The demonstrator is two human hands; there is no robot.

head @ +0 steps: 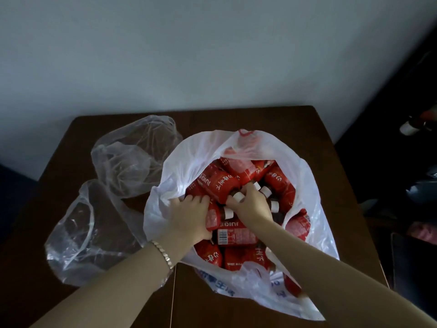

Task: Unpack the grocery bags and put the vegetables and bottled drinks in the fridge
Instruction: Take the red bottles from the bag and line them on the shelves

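A white plastic grocery bag lies open on the brown table, filled with several red-labelled juice bottles with white caps. Both my hands are inside the bag. My left hand curls around a red juice bottle at the bag's left side. My right hand grips the white-capped neck of another juice bottle near the middle of the pile. No vegetables or fridge are in view.
Two crumpled clear plastic bags lie on the table to the left, one at the back and one nearer me. A grey wall rises behind the table. Dark clutter sits off the table's right edge.
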